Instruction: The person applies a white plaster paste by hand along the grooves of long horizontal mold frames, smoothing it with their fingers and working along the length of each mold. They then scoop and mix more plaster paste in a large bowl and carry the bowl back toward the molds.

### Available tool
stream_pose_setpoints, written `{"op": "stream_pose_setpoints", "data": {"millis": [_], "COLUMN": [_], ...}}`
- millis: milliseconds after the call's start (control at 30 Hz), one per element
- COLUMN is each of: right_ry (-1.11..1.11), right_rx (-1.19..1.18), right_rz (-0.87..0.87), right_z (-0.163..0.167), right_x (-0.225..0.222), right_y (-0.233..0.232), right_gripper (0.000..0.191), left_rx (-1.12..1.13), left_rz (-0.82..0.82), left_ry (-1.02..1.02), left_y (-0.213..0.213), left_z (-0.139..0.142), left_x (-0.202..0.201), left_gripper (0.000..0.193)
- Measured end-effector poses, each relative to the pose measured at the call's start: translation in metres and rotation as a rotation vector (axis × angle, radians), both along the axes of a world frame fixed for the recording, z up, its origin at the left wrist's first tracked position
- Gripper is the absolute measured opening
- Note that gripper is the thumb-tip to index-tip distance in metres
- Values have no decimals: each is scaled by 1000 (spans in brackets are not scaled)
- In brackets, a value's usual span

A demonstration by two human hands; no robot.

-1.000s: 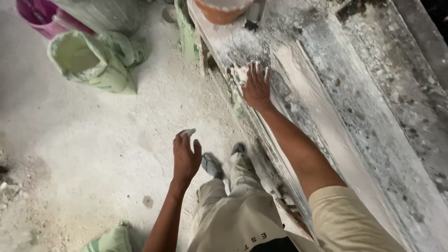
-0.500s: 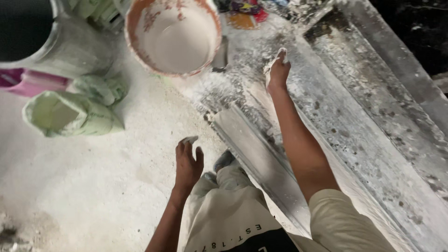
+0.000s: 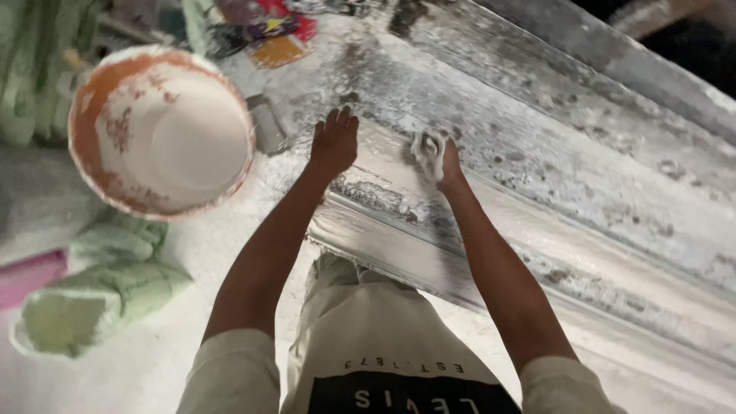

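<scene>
Pressing flat and open-fingered, the left hand (image 3: pixel 334 142) rests near the mould (image 3: pixel 583 176) edge; the right hand (image 3: pixel 438 159) grasps white plaster (image 3: pixel 426 146). Bucket (image 3: pixel 100 165) alongside holds white plaster mix.

Floor: pale grey concrete (image 3: pixel 153 360), heavily dusted with white powder. Left side: round orange-stained bucket (image 3: pixel 161 130) holding white material; pale green sacks (image 3: pixel 92 299) lying below it; pink object (image 3: pixel 31 276) at the edge. Crumpled coloured wrappers (image 3: pixel 268 34) at top. Upper right corner dark; light dim, uneven.
</scene>
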State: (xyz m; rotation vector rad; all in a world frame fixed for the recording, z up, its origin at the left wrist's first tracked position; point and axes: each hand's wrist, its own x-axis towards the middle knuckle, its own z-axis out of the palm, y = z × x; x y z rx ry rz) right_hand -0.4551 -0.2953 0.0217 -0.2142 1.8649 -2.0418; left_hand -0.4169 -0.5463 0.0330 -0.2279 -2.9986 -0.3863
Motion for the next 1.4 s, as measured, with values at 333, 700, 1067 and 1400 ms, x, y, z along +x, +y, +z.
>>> {"op": "stream_pose_setpoints", "data": {"millis": [333,700,1067,1400], "right_ry": [-278,-123,-482,-384], "right_rx": [352,577,625,620], "right_rz": [-390,-498,-884,-1004], "right_z": [-9,-8,-8,22], "right_x": [86,131,201,238], "right_y": [55,28,111,143], "right_gripper": [37,27,48,26], "left_rx": [-259,-635,-870,-727], "left_rz": [-334,-773,-983,-1047], "left_ry": [-289,-252,-232,356], "left_y": [-5,-30,11,236], "left_z": [13,5,15,-1], "left_x": [-56,-65,-81,-35], "left_gripper": [17,22,57,57]}}
